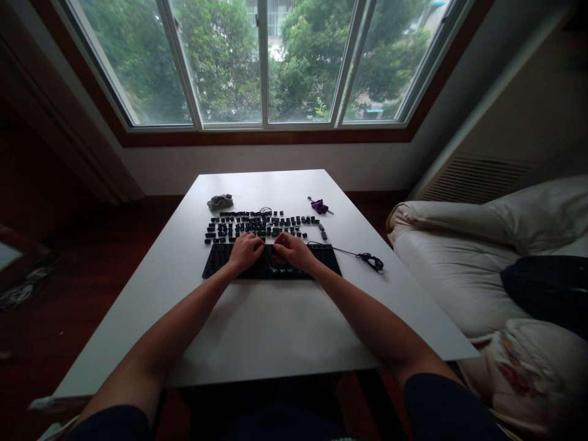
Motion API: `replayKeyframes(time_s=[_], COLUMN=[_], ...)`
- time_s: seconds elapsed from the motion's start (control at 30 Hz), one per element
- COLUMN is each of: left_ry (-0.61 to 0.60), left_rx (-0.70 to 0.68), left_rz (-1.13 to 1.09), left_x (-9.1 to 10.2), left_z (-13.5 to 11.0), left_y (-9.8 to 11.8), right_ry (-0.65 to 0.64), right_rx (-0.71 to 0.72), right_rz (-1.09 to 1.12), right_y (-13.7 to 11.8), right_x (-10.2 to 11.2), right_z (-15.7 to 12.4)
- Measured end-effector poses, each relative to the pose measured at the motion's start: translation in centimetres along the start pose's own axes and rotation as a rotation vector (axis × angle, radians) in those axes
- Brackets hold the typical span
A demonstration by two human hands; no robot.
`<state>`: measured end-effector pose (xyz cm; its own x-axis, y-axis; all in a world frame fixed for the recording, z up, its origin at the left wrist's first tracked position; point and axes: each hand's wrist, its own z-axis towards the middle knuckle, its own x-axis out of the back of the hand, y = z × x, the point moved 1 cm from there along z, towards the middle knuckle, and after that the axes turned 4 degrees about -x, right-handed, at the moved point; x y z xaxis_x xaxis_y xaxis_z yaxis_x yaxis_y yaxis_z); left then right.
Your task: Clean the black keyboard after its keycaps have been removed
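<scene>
A black keyboard (215, 262) lies on the white table (257, 324). Rows of loose black keycaps (257, 224) are laid out just beyond it. My left hand (245, 251) rests on the keyboard's middle with its fingers curled under. My right hand (294, 250) sits beside it, fingers bent down onto the keyboard. Whatever either hand holds is hidden beneath the fingers. The keyboard's cable runs right to a coiled end (373, 262).
A grey crumpled cloth (220, 201) lies at the far left of the table and a small purple tool (319, 207) at the far right. A white cushioned sofa (463, 269) with dark clothing stands to the right. Large windows lie ahead.
</scene>
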<state>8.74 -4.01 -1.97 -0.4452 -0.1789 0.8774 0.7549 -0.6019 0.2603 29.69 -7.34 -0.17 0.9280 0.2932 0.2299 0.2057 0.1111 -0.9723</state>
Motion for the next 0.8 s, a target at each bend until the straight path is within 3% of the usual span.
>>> replayKeyframes(time_s=[0.2,0.5,0.67,0.8], left_ry=[-0.051,-0.049,-0.044,-0.04], left_rx=[-0.13,-0.151,-0.145,-0.137], left_rz=[-0.069,-0.055,-0.052,-0.055], left_x=[0.1,-0.2,-0.2,-0.3], left_z=[-1.9,-2.6,-2.8,-2.8], left_y=[0.7,0.5,0.6,0.6], right_ry=[0.006,0.125,0.115,0.036], right_rx=[0.035,0.079,-0.028,-0.163], right_rz=[-0.32,-0.551,-0.517,-0.29], right_y=[-0.8,-1.8,-1.8,-0.9], right_x=[0.2,-0.6,-0.7,-0.4], right_z=[-0.5,-1.2,-1.2,-0.7])
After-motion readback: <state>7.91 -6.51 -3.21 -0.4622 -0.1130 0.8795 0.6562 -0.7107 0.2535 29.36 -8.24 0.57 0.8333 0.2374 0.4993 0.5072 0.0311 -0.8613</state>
